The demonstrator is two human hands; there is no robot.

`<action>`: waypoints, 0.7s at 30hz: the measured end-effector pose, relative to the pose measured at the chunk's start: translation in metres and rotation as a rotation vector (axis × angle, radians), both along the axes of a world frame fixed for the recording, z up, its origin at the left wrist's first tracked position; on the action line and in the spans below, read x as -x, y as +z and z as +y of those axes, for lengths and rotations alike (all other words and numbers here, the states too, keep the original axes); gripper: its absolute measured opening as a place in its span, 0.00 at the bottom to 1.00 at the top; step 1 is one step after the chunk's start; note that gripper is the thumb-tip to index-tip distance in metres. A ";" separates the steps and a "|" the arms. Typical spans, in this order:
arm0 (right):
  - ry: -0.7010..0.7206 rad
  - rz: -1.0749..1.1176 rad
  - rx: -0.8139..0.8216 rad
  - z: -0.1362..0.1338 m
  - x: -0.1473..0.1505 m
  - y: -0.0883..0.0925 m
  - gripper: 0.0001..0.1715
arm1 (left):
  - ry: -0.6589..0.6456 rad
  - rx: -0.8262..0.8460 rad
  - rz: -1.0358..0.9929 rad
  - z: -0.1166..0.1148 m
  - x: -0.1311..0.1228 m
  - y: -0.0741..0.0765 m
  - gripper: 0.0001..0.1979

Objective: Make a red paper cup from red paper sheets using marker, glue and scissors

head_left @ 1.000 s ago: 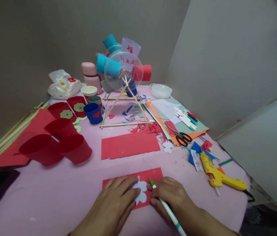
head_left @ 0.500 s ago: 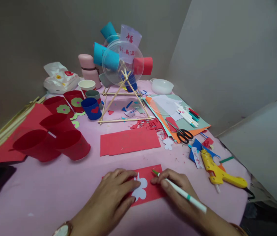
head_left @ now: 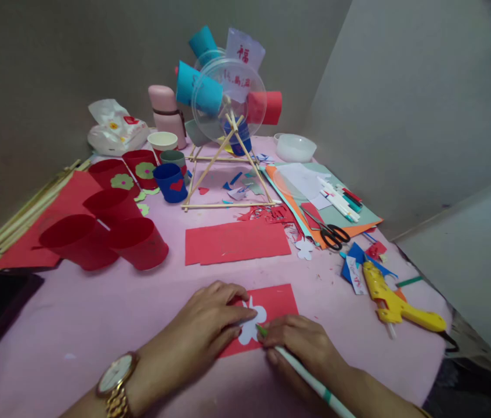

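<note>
My left hand lies on a red paper rectangle, its fingers stretched out. The fingertips hold down a white butterfly-shaped paper cutout on the red paper. In my right hand is a white marker with a green tip and a green band. The tip is at the lower right edge of the cutout, and the marker slants back toward me. Fingers hide part of the cutout's left side. Beyond the hands lie larger red paper sheets.
Red cups and a blue cup stand left. A stick-framed wheel with hanging cups rises at the back. Scissors, a yellow glue gun, several markers and another white cutout lie right. A dark flat object is left.
The marker tip has moved from the red paper's upper right down and left to the cutout's edge. My view has shifted slightly; my left hand still presses the cutout.
</note>
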State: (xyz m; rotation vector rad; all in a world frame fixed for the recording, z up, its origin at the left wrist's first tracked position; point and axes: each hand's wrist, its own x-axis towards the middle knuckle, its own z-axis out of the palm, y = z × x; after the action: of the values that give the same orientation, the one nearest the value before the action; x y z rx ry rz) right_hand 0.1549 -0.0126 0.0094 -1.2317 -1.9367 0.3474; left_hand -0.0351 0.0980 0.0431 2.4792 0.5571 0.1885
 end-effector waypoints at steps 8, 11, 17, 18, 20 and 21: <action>-0.073 0.183 0.292 0.001 0.001 0.024 0.09 | -0.039 -0.013 0.002 0.006 -0.007 0.005 0.13; -0.146 0.258 0.335 0.004 0.005 0.027 0.04 | -0.032 -0.005 -0.004 0.006 -0.007 0.005 0.14; -0.110 0.310 0.305 0.006 0.005 0.010 0.08 | 0.017 0.006 0.008 0.003 -0.005 0.004 0.14; -0.122 0.299 0.260 0.006 0.004 0.007 0.08 | 0.019 -0.001 0.013 0.002 -0.005 0.004 0.13; -0.164 0.257 0.130 0.006 0.003 0.003 0.09 | 0.018 -0.023 0.031 0.002 -0.005 0.002 0.13; -0.179 0.227 0.069 0.007 0.002 0.001 0.08 | 0.018 -0.038 0.047 0.002 -0.006 0.001 0.13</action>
State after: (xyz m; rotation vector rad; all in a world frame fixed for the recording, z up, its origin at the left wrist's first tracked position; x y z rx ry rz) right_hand 0.1530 -0.0058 0.0107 -1.3383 -1.6215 0.4438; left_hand -0.0295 0.0996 0.0444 2.5215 0.6002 0.1495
